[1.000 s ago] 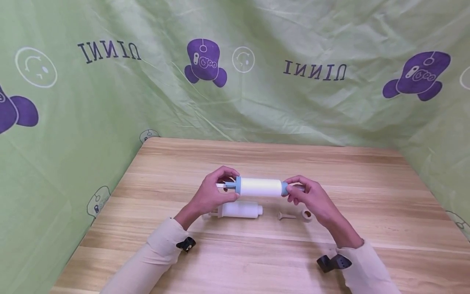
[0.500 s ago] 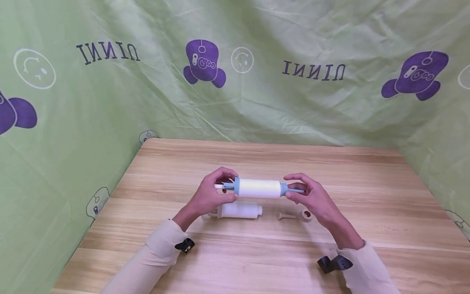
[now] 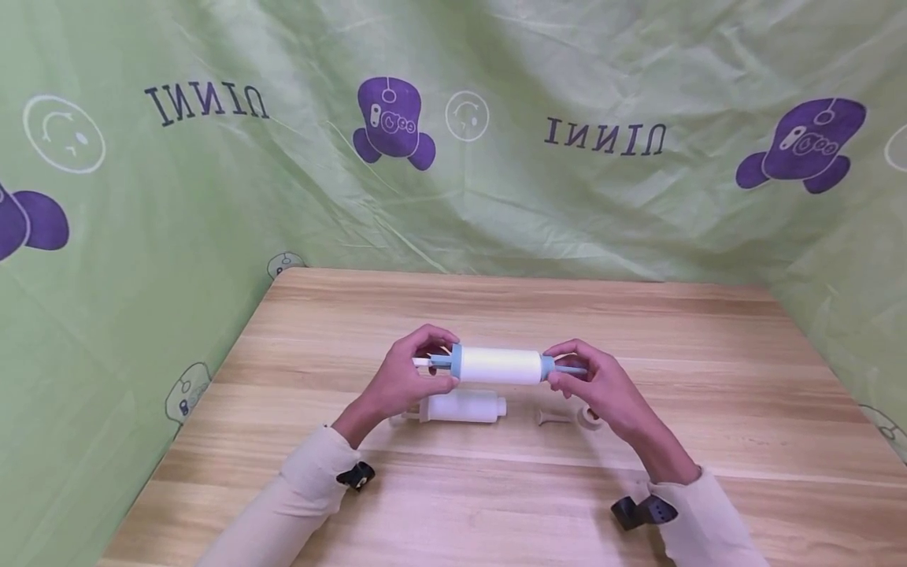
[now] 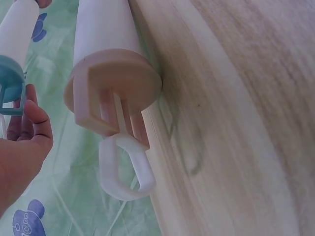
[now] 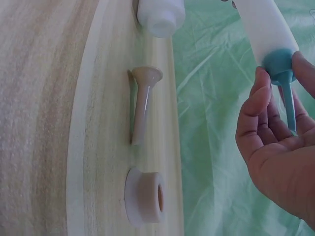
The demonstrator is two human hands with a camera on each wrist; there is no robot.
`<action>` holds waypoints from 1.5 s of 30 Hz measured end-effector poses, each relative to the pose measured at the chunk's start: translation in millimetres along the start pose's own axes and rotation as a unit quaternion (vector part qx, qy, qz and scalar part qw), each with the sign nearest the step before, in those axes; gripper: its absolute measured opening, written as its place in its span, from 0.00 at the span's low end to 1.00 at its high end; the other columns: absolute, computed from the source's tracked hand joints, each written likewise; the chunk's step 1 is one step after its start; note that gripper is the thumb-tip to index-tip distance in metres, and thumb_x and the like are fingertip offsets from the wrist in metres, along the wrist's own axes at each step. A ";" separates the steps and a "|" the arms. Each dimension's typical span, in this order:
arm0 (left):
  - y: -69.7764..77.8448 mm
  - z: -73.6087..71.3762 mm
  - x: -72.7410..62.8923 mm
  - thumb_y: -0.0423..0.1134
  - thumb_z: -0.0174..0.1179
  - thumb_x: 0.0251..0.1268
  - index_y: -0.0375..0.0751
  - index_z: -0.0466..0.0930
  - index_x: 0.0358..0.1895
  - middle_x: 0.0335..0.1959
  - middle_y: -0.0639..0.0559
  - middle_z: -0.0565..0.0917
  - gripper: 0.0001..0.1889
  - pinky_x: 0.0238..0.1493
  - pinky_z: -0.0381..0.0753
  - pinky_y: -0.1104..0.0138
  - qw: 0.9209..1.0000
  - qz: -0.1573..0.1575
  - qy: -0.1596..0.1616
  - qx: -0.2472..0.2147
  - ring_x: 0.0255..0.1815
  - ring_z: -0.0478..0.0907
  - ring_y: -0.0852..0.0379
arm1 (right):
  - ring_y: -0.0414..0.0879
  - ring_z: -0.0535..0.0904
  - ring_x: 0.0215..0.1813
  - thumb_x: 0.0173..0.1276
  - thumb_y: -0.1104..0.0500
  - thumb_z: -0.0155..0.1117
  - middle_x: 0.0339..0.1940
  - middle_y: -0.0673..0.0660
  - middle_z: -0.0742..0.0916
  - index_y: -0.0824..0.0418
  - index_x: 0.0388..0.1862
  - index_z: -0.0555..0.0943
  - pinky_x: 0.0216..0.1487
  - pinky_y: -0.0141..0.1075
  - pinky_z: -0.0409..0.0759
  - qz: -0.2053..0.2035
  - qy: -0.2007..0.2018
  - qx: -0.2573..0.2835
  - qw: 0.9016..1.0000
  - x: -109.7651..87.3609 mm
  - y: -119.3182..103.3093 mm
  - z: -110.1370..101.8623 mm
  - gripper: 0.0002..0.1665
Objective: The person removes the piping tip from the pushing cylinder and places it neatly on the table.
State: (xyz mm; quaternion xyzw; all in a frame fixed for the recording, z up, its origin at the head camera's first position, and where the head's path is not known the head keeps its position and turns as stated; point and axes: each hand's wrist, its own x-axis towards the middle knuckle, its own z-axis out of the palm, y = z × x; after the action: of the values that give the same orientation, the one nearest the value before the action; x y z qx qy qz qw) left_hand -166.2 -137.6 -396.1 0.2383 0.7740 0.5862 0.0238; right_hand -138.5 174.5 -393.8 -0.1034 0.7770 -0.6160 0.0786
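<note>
A white piping syringe (image 3: 501, 365) with blue end pieces is held level above the table, between both hands. My left hand (image 3: 405, 376) grips its blue collar (image 3: 457, 362) from above and below, beside the frame and white plunger handle at that end. At the other end my right hand (image 3: 602, 382) pinches the blue ring cap (image 5: 279, 63) between thumb and fingers. A thin blue nozzle (image 5: 289, 105) sticks out of this cap toward the right palm. Below lies a second syringe (image 3: 464, 405), white with a pinkish-beige collar (image 4: 115, 78) and a white loop handle (image 4: 125, 169).
On the wooden table (image 3: 453, 488), a beige nozzle (image 5: 144, 101) and a beige ring cap (image 5: 147, 196) lie beneath my right hand. Green printed cloth (image 3: 510, 205) hangs behind the table and along both sides.
My right fingers came away from the top of the blue ring cap half a second ago and now pinch it again. The syringe has shifted slightly down and left.
</note>
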 end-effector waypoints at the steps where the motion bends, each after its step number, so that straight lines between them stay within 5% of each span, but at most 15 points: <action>1: -0.2 -0.1 -0.6 0.30 0.71 0.52 0.43 0.79 0.53 0.47 0.48 0.82 0.23 0.47 0.79 0.51 1.000 0.000 0.001 0.000 0.47 0.79 0.48 | 0.52 0.83 0.41 0.68 0.64 0.69 0.48 0.68 0.84 0.68 0.58 0.76 0.33 0.33 0.78 -0.005 0.001 0.002 1.000 -0.1 0.8 0.3 0.22; 3: -0.6 -0.5 -1.5 0.30 0.72 0.52 0.43 0.79 0.53 0.47 0.49 0.82 0.23 0.48 0.79 0.52 1.000 0.000 0.003 0.001 0.47 0.79 0.49 | 0.51 0.84 0.44 0.67 0.65 0.70 0.50 0.67 0.83 0.69 0.58 0.76 0.42 0.37 0.82 -0.014 0.002 0.006 1.000 0.1 2.5 0.9 0.23; 7: -1.1 -1.3 -2.1 0.29 0.72 0.51 0.43 0.79 0.53 0.48 0.49 0.82 0.23 0.50 0.79 0.52 1.000 0.003 0.005 0.005 0.47 0.79 0.50 | 0.50 0.84 0.47 0.66 0.67 0.70 0.52 0.68 0.83 0.69 0.58 0.75 0.46 0.38 0.82 -0.022 -0.001 0.015 1.000 0.5 4.7 1.5 0.23; 14: -1.5 -1.4 -2.3 0.31 0.72 0.52 0.43 0.79 0.54 0.47 0.49 0.82 0.23 0.50 0.78 0.52 1.000 0.006 0.005 0.006 0.47 0.78 0.50 | 0.54 0.85 0.44 0.72 0.63 0.64 0.48 0.68 0.85 0.70 0.63 0.71 0.42 0.40 0.84 -0.006 -0.016 0.024 1.000 -0.6 3.8 0.8 0.25; 22: -1.6 -1.2 -1.9 0.30 0.71 0.52 0.42 0.79 0.54 0.48 0.49 0.82 0.23 0.50 0.78 0.52 1.000 0.004 0.003 0.005 0.48 0.79 0.49 | 0.50 0.85 0.35 0.74 0.61 0.62 0.37 0.67 0.87 0.73 0.55 0.75 0.38 0.40 0.84 0.000 -0.001 0.015 1.000 0.3 2.3 1.9 0.18; 45: -1.1 -3.8 0.2 0.28 0.72 0.52 0.41 0.78 0.53 0.46 0.47 0.82 0.23 0.48 0.82 0.55 1.000 -0.001 -0.016 0.004 0.46 0.82 0.49 | 0.53 0.83 0.49 0.66 0.66 0.70 0.53 0.68 0.83 0.67 0.59 0.76 0.46 0.36 0.83 -0.036 0.013 0.001 0.999 -0.1 4.1 -0.2 0.24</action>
State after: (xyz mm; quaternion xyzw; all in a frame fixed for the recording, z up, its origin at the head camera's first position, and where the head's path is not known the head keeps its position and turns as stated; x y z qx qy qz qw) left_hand -168.0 -141.2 -395.9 0.2468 0.7763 0.5789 0.0353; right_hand -138.7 175.6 -397.7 -0.1238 0.7733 -0.6201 0.0464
